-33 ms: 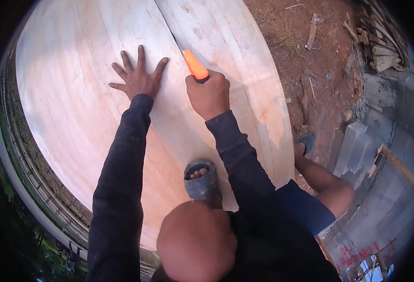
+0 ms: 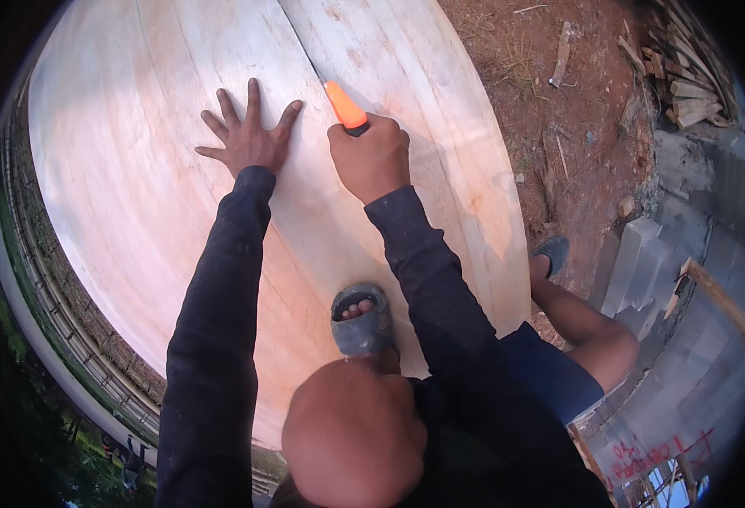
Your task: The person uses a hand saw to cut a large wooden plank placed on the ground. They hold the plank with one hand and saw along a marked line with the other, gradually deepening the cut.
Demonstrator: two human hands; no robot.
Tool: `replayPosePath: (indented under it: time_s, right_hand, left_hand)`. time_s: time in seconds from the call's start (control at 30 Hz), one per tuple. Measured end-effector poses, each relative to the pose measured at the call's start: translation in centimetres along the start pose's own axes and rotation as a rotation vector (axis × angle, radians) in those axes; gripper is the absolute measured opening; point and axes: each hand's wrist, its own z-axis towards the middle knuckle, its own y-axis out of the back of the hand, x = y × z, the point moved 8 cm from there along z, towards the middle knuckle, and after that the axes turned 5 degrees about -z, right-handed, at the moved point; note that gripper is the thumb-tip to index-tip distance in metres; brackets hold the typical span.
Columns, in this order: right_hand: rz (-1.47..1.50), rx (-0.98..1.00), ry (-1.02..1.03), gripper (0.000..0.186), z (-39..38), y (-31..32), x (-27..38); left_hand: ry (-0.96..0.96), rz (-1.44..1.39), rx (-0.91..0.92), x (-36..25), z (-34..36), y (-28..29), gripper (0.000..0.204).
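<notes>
A broad pale plywood sheet [image 2: 178, 212] lies under both hands. My left hand [image 2: 252, 140] presses flat on it with fingers spread, holding nothing. To its right, my right hand [image 2: 371, 157] is wrapped round the orange and black handle of a handsaw [image 2: 344, 105]. From the handle a thin dark line runs away toward the top edge; how much of it is blade and how much is cut in the sheet, I cannot tell.
My sandalled foot [image 2: 361, 320] stands on the sheet, the other sandal [image 2: 552, 254] beyond its right edge. Reddish soil [image 2: 584, 127] borders the sheet. Scrap timber [image 2: 690, 89] is piled far right, with grey concrete blocks [image 2: 635, 262] nearer. A railing [image 2: 76, 317] runs along the left.
My right hand and the saw handle have shifted slightly forward and to the left along the dark line. My left hand stays about where it was.
</notes>
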Motion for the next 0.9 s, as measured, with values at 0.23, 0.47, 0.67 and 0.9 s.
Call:
replayPosePath:
  time_s: [0.23,0.47,0.67,0.9]
  right_hand:
    - [0.292,0.065,-0.143,0.014,-16.2,8.7,-2.2]
    - [0.072,0.077,-0.078,0.014,-9.5,4.0,-3.6]
    - [0.111,-0.032,0.030,0.021,-4.6,1.4,-1.7]
    - [0.098,0.113,-0.173,0.008,-20.5,12.0,-4.3]
  left_hand:
    - [0.019,0.006,0.035,1.4,-1.1,-0.4,0.095]
    - [0.009,-0.003,0.022,0.8,-0.5,-0.5,0.095]
    - [-0.005,0.009,0.005,0.9,-0.3,-0.8,0.096]
    - [0.019,-0.067,0.013,0.7,-0.2,-0.2,0.094]
